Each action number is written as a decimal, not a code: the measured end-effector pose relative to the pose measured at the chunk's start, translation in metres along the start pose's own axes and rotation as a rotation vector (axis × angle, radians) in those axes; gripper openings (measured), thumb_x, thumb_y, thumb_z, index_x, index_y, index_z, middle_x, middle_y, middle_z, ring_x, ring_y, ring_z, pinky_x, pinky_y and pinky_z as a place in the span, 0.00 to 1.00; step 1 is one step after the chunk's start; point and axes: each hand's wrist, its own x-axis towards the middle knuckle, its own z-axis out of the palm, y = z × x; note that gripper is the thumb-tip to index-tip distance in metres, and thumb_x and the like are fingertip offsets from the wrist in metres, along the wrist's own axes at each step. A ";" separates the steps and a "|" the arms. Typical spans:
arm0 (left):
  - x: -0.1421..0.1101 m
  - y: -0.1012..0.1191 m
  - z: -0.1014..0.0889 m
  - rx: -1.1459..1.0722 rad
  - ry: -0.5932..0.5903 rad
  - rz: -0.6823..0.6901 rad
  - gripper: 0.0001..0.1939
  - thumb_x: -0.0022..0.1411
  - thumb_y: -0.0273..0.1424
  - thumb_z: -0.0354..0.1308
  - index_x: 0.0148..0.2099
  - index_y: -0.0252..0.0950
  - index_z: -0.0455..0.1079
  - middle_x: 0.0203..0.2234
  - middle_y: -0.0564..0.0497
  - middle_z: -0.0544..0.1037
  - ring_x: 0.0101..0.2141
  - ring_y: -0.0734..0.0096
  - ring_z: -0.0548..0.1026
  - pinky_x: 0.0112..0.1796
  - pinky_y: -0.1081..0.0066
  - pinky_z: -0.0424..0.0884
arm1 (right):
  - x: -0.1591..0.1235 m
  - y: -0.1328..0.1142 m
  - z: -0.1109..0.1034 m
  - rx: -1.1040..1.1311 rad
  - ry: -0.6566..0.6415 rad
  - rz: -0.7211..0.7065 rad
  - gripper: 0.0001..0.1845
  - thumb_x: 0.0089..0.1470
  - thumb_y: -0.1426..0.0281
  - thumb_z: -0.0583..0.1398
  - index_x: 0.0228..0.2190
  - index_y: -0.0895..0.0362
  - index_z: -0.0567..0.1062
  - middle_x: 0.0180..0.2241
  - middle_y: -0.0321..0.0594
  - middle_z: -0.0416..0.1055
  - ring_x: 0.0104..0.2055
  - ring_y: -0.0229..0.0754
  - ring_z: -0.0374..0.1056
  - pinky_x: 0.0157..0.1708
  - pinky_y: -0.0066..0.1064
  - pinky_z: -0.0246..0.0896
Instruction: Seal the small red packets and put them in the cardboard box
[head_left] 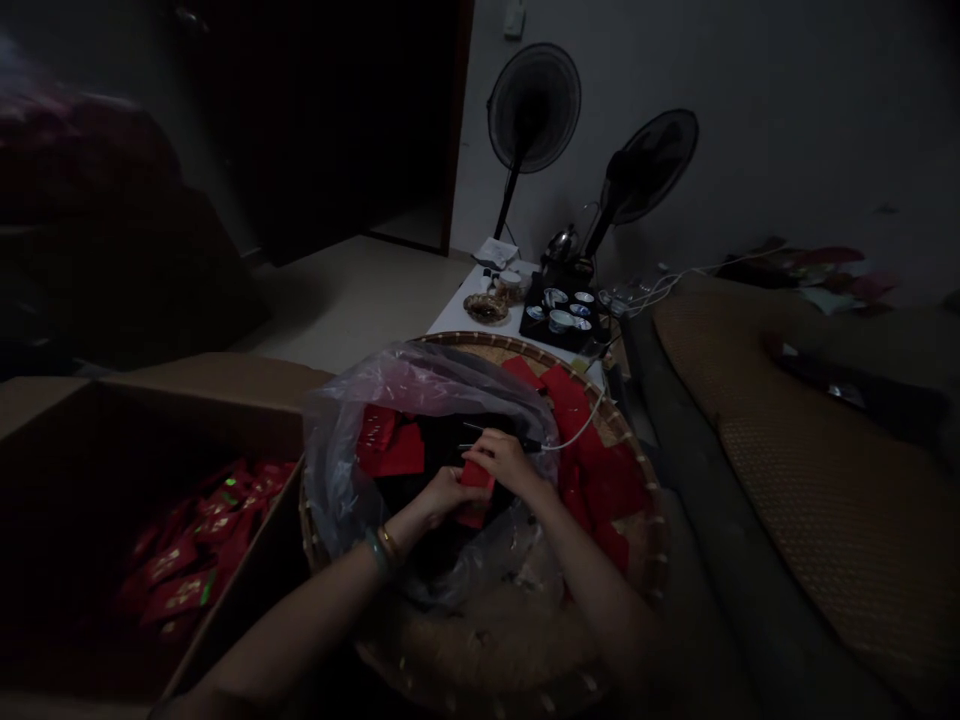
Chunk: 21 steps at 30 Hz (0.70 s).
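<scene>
My left hand (447,490) is closed on a small red fabric-like pouch (475,492), held over an open clear plastic bag (334,430). The fingers of my right hand (498,458) are pinched at the pouch's upper end. Just behind my right hand lies a dark-handled tool (531,444) with a white cord; thin metal rods stick out to its left. Inside the bag is dark material (442,435), too dim to make out, with red pieces (401,450) on its left side. A round woven bamboo tray (487,665) is under the bag.
More red pieces (600,470) cover the tray's right side. At left stands an open cardboard box (217,375) with several printed red packets (180,565). Beyond the tray, a white table (450,315) bears a black tea tray with cups. Two fans (534,108) stand behind; a woven-mat seat (817,450) is at right.
</scene>
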 end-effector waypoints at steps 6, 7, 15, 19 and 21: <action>-0.006 0.005 0.001 -0.002 -0.033 0.012 0.20 0.27 0.32 0.72 0.26 0.29 0.74 0.17 0.53 0.75 0.20 0.74 0.72 0.27 0.73 0.67 | -0.010 -0.001 -0.008 0.131 -0.009 0.086 0.13 0.53 0.61 0.57 0.27 0.56 0.76 0.25 0.38 0.69 0.27 0.37 0.64 0.27 0.27 0.57; -0.007 0.006 0.001 -0.005 -0.035 0.014 0.20 0.26 0.33 0.72 0.26 0.29 0.74 0.17 0.53 0.75 0.19 0.74 0.72 0.27 0.73 0.67 | -0.013 0.000 -0.011 0.144 -0.024 0.108 0.12 0.52 0.61 0.57 0.29 0.56 0.76 0.26 0.38 0.70 0.27 0.37 0.64 0.27 0.27 0.57; -0.008 0.003 -0.005 0.236 -0.202 -0.021 0.22 0.29 0.31 0.72 0.32 0.32 0.74 0.22 0.52 0.77 0.21 0.74 0.73 0.24 0.76 0.66 | -0.023 -0.010 -0.049 0.245 0.090 0.368 0.14 0.45 0.59 0.61 0.24 0.58 0.76 0.18 0.36 0.69 0.16 0.35 0.62 0.15 0.27 0.56; -0.009 -0.002 -0.005 0.304 -0.313 -0.064 0.25 0.31 0.28 0.71 0.38 0.33 0.74 0.25 0.49 0.77 0.23 0.72 0.73 0.24 0.75 0.67 | 0.007 -0.066 -0.042 0.514 0.118 0.409 0.16 0.41 0.59 0.64 0.28 0.59 0.76 0.14 0.33 0.67 0.14 0.36 0.64 0.14 0.26 0.59; -0.010 -0.003 -0.004 0.290 -0.315 -0.033 0.24 0.32 0.27 0.70 0.38 0.33 0.74 0.25 0.49 0.77 0.23 0.72 0.73 0.24 0.74 0.67 | 0.026 -0.097 -0.025 0.711 0.066 0.312 0.21 0.41 0.60 0.65 0.37 0.58 0.75 0.26 0.37 0.74 0.22 0.37 0.71 0.22 0.28 0.67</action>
